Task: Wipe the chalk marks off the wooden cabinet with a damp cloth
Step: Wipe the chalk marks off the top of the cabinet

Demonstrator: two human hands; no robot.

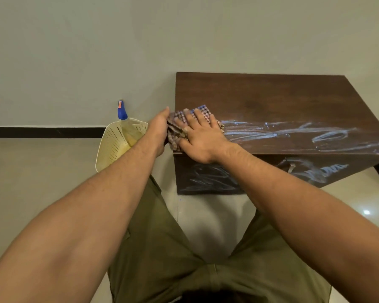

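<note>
The one cloth (174, 136) lies at the left end of the cabinet (271, 95) top, beside the chalk marks (282, 133). The right hand (200, 139) presses flat on it, fingers straight, likely to rub, and the left hand (159, 130) grips its bunched edge so it won't slip. One basket (112, 145) holding one spray bottle (122, 112) sits left of the cabinet.

Cloth (177, 130) largely beneath my right hand (202, 138), fingers of my left hand (159, 130) hidden behind it, cabinet (271, 99) right corner cropped.
</note>
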